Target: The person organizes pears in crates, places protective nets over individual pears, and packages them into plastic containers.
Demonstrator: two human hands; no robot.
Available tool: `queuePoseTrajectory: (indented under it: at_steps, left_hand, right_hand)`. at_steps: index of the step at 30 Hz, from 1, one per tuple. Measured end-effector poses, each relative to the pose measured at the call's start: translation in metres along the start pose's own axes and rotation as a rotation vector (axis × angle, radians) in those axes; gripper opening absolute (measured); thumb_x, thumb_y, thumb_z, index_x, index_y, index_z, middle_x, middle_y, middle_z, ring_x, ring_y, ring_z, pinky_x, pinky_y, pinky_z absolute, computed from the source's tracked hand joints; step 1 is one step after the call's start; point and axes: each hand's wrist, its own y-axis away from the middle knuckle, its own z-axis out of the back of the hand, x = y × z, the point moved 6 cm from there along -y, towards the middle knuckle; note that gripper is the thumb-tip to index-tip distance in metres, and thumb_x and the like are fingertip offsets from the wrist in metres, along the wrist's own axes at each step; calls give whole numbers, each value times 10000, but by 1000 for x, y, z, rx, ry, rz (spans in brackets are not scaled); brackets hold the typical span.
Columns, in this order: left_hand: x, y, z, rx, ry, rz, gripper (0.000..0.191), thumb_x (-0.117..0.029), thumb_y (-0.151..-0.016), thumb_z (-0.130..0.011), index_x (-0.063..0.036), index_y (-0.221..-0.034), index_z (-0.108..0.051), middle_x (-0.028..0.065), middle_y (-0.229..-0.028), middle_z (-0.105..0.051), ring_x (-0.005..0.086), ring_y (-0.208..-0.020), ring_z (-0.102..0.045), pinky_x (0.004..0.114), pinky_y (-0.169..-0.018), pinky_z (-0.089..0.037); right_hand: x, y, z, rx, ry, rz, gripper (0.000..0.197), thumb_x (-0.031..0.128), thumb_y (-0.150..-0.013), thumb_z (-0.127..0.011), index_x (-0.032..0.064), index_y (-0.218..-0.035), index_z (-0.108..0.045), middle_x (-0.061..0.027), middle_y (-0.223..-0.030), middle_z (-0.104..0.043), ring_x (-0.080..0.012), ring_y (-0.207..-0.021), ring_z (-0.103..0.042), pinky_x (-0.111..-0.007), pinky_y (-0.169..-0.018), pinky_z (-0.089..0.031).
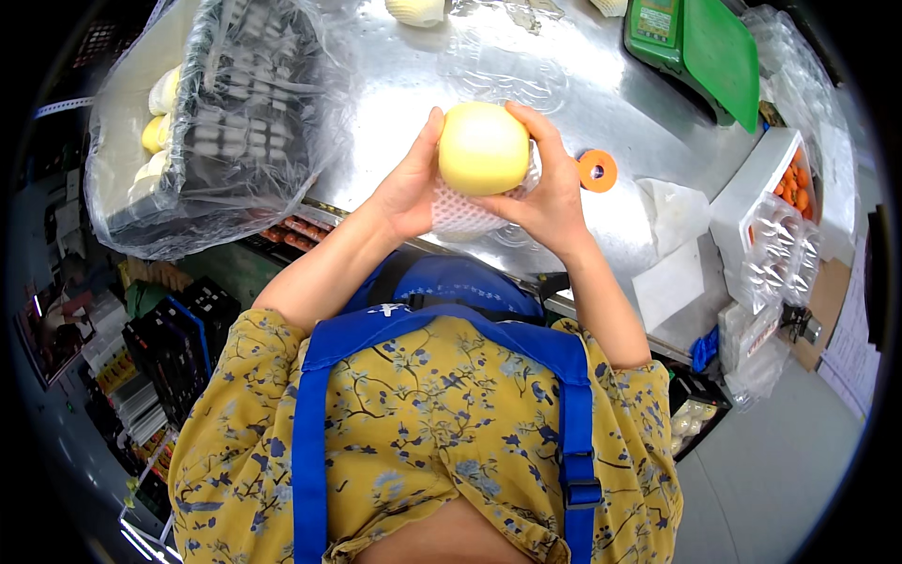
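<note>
Over the steel table (380, 134) I hold up a round yellow fruit (485, 149), perhaps an apple or a pear. A white foam net sleeve (461, 208) hangs around its lower part, leaving the top bare. My left hand (411, 190) cups the left side of fruit and net, fingers mostly hidden behind them. On the other side my right hand (553, 190) grips the fruit and net between thumb and fingers. Clear plastic packaging (525, 81) lies flat beyond the fruit. Just right of my right hand is an orange ring-shaped roll (597, 171), apparently tape.
A plastic-lined box (134, 99) with net-wrapped yellow fruit stands left. A green scale (719, 56) is at the far right. Nearer right are a white foam box (747, 183) of small orange fruit, clear clamshells (779, 247) and white sheets (669, 285). Another net-wrapped fruit (416, 10) lies at the back.
</note>
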Motion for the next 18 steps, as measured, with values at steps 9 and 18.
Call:
queuePoseTrajectory:
  at_steps: [9, 18]
  left_hand:
    - [-13, -4, 12, -120, -132, -66, 617, -529, -949, -270, -25, -1266, -430, 120, -1195, -535, 202, -1131, -514, 372, -948, -442]
    - [-18, -1, 12, 52, -363, -85, 781, -438, -713, -728, -1, -1272, -403, 99, -1175, -530, 191, -1091, -523, 314, -956, -419]
  right_hand:
    - [-28, 11, -9, 152, -667, -423, 780, 172, -641, -795, 22, -1293, -393, -88, -1213, -501, -196, -1160, -471, -335, -988, -366]
    - [-19, 6, -15, 174, -523, -337, 735, 222, -709, -742, 48, -1314, -363, -104, -1226, -494, -219, -1160, -466, -334, -1003, -345]
